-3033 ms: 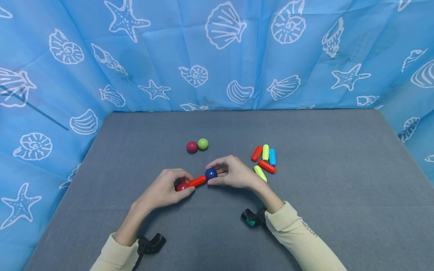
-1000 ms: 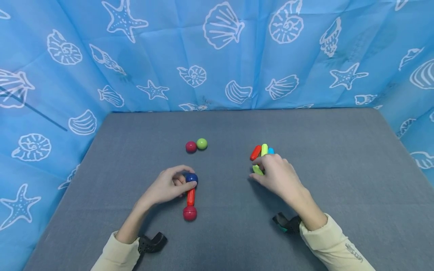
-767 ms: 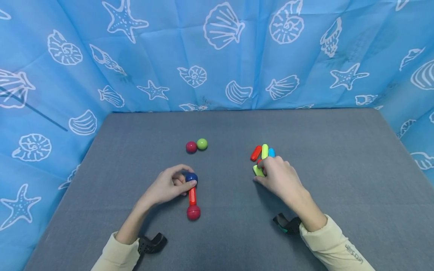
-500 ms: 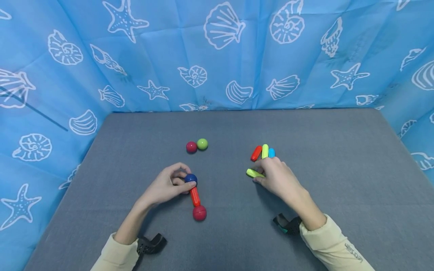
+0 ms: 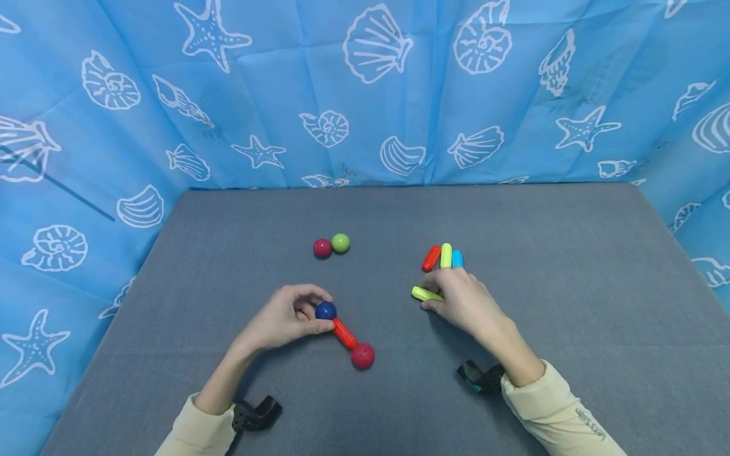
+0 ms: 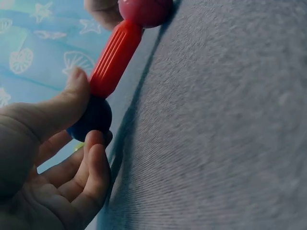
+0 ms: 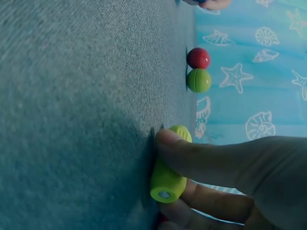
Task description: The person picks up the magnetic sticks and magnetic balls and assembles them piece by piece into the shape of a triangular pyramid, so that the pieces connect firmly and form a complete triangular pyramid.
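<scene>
My left hand (image 5: 293, 318) pinches a blue ball (image 5: 326, 310) between thumb and fingers. From that ball a red ribbed rod (image 5: 345, 334) runs down to the right, with a dark red ball (image 5: 362, 356) joined at its far end. The left wrist view shows the blue ball (image 6: 93, 120) held against the red rod's end (image 6: 116, 60). My right hand (image 5: 464, 301) grips a yellow-green rod (image 5: 424, 293) at the table surface. A silvery disc shows in the end of this rod (image 7: 168, 184) in the right wrist view.
A dark red ball (image 5: 322, 247) and a green ball (image 5: 341, 242) sit side by side beyond my left hand. Behind my right hand lie a red rod (image 5: 431, 258), a yellow-green rod (image 5: 446, 255) and a blue rod (image 5: 457, 259). Grey cloth covers the table (image 5: 542, 253).
My left hand has taken over the blue ball, and the joined piece has swung so its dark red end points right. My right hand left the blue ball, reached the yellow-green rod and turned it.
</scene>
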`<state>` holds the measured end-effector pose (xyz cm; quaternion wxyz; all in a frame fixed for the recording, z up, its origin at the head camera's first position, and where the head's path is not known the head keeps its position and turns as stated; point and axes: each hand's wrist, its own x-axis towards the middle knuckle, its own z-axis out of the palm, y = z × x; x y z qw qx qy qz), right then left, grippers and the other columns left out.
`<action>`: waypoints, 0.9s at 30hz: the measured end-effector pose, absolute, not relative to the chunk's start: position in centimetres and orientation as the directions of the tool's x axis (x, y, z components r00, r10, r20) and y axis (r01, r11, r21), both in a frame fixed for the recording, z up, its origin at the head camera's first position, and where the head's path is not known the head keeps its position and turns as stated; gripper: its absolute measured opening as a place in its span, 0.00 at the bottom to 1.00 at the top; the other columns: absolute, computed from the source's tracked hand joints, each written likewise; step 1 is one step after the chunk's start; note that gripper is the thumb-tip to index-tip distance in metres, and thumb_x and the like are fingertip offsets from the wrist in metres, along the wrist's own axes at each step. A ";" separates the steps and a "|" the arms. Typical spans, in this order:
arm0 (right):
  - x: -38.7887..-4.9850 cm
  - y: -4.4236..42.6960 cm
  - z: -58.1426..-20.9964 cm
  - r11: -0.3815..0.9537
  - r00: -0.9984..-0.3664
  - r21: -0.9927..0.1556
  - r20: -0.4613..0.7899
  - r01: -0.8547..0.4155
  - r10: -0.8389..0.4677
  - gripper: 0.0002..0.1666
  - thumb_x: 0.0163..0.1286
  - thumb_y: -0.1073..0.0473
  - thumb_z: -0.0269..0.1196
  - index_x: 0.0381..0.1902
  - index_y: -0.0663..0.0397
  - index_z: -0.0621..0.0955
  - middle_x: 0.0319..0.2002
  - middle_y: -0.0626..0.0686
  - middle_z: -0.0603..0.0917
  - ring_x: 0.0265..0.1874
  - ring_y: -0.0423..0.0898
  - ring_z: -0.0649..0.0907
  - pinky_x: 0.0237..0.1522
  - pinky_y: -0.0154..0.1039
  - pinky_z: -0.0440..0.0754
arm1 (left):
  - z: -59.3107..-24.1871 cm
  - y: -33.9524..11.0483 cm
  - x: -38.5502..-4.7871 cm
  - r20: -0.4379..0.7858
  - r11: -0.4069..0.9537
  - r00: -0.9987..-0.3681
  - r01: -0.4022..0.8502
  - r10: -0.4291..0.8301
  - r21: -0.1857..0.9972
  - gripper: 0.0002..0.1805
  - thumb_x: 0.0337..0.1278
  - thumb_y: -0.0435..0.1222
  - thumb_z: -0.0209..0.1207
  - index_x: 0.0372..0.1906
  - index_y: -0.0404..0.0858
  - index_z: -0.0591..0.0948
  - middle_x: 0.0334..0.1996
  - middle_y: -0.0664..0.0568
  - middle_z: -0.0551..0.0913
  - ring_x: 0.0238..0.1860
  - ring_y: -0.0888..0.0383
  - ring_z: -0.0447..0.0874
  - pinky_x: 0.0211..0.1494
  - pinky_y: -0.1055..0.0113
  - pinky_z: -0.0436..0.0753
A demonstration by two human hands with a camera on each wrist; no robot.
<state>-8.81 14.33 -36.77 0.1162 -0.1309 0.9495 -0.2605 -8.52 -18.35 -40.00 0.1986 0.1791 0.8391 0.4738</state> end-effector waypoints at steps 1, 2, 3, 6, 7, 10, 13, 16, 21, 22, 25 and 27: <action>-8.8 14.3 -36.8 0.830 -0.936 -0.525 -0.159 -0.190 -0.315 0.16 0.59 0.65 0.75 0.46 0.58 0.88 0.33 0.50 0.89 0.30 0.42 0.81 0.33 0.42 0.79 | -40.1 -18.3 -8.5 -0.155 0.495 -0.858 0.128 0.490 0.860 0.22 0.53 0.38 0.75 0.52 0.38 0.83 0.38 0.47 0.85 0.29 0.63 0.81 0.34 0.72 0.82; -8.9 14.2 -36.8 0.829 -0.933 -0.525 -0.165 -0.191 -0.320 0.16 0.59 0.65 0.75 0.46 0.58 0.88 0.33 0.50 0.89 0.31 0.42 0.81 0.35 0.43 0.80 | -40.1 -18.1 -8.4 -0.148 0.501 -0.858 0.140 0.492 0.854 0.21 0.51 0.38 0.76 0.51 0.39 0.83 0.38 0.47 0.85 0.28 0.64 0.81 0.33 0.72 0.82; -8.9 14.2 -36.9 0.829 -0.931 -0.525 -0.169 -0.194 -0.325 0.16 0.59 0.65 0.75 0.46 0.58 0.89 0.33 0.50 0.89 0.32 0.42 0.82 0.36 0.44 0.81 | -40.1 -18.0 -8.4 -0.145 0.508 -0.858 0.148 0.493 0.848 0.21 0.50 0.38 0.76 0.50 0.40 0.84 0.39 0.48 0.85 0.28 0.64 0.81 0.33 0.72 0.82; -8.9 14.0 -36.9 0.817 -0.925 -0.532 -0.152 -0.220 -0.348 0.15 0.59 0.65 0.75 0.45 0.59 0.89 0.36 0.51 0.90 0.35 0.43 0.83 0.40 0.47 0.84 | -40.1 -17.6 -8.2 -0.131 0.515 -0.854 0.175 0.503 0.839 0.21 0.49 0.39 0.77 0.49 0.41 0.84 0.39 0.49 0.86 0.27 0.65 0.81 0.33 0.71 0.83; -8.9 13.9 -36.9 0.812 -0.924 -0.535 -0.141 -0.232 -0.356 0.15 0.59 0.65 0.75 0.45 0.59 0.89 0.37 0.51 0.91 0.36 0.44 0.84 0.42 0.48 0.84 | -40.1 -17.4 -8.2 -0.125 0.514 -0.853 0.182 0.507 0.838 0.21 0.49 0.39 0.77 0.50 0.41 0.84 0.38 0.50 0.86 0.27 0.66 0.81 0.33 0.71 0.83; -8.9 13.5 -36.8 0.794 -0.914 -0.541 -0.106 -0.278 -0.392 0.15 0.60 0.65 0.75 0.46 0.59 0.89 0.39 0.51 0.89 0.38 0.44 0.83 0.45 0.47 0.84 | -40.0 -17.1 -8.1 -0.111 0.505 -0.846 0.202 0.522 0.839 0.22 0.50 0.39 0.77 0.51 0.38 0.85 0.35 0.51 0.87 0.27 0.66 0.82 0.33 0.72 0.83; -8.7 12.9 -36.6 0.778 -0.898 -0.535 -0.076 -0.330 -0.433 0.16 0.60 0.65 0.75 0.47 0.57 0.89 0.39 0.50 0.86 0.37 0.43 0.81 0.43 0.43 0.83 | -39.9 -16.7 -8.0 -0.127 0.507 -0.840 0.191 0.527 0.841 0.23 0.51 0.39 0.76 0.52 0.37 0.85 0.31 0.53 0.87 0.26 0.66 0.82 0.33 0.72 0.84; -8.5 12.2 -36.5 0.762 -0.878 -0.524 -0.053 -0.381 -0.476 0.16 0.60 0.65 0.75 0.47 0.56 0.89 0.38 0.50 0.85 0.36 0.41 0.81 0.40 0.38 0.82 | -39.7 -16.4 -7.9 -0.162 0.517 -0.838 0.158 0.521 0.841 0.23 0.51 0.39 0.76 0.52 0.38 0.86 0.33 0.53 0.88 0.27 0.65 0.84 0.34 0.71 0.85; -8.4 10.9 -36.3 0.734 -0.846 -0.517 -0.037 -0.440 -0.532 0.17 0.60 0.64 0.75 0.48 0.53 0.89 0.40 0.49 0.86 0.37 0.41 0.82 0.42 0.37 0.83 | -39.7 -16.0 -7.8 -0.200 0.539 -0.838 0.127 0.507 0.833 0.22 0.50 0.41 0.76 0.50 0.40 0.85 0.41 0.50 0.87 0.27 0.63 0.85 0.33 0.69 0.86; -8.4 10.6 -36.3 0.729 -0.839 -0.515 -0.034 -0.451 -0.543 0.17 0.60 0.64 0.75 0.48 0.52 0.89 0.39 0.48 0.86 0.37 0.40 0.81 0.42 0.36 0.83 | -39.8 -15.9 -7.7 -0.203 0.539 -0.837 0.126 0.508 0.833 0.21 0.50 0.42 0.76 0.49 0.40 0.85 0.41 0.50 0.87 0.27 0.63 0.85 0.32 0.69 0.86; -8.3 9.8 -36.3 0.719 -0.821 -0.512 -0.045 -0.471 -0.569 0.16 0.61 0.62 0.75 0.48 0.49 0.89 0.38 0.47 0.85 0.35 0.39 0.79 0.40 0.33 0.80 | -39.9 -15.6 -7.5 -0.195 0.539 -0.836 0.136 0.512 0.831 0.21 0.49 0.42 0.77 0.48 0.41 0.85 0.39 0.50 0.87 0.26 0.64 0.85 0.31 0.69 0.85; -8.3 9.4 -36.3 0.712 -0.811 -0.514 -0.053 -0.478 -0.583 0.16 0.61 0.61 0.75 0.48 0.49 0.89 0.37 0.46 0.84 0.33 0.38 0.78 0.37 0.31 0.78 | -40.1 -15.5 -7.5 -0.183 0.532 -0.834 0.149 0.521 0.833 0.21 0.50 0.42 0.77 0.48 0.40 0.85 0.38 0.51 0.87 0.25 0.65 0.84 0.30 0.70 0.85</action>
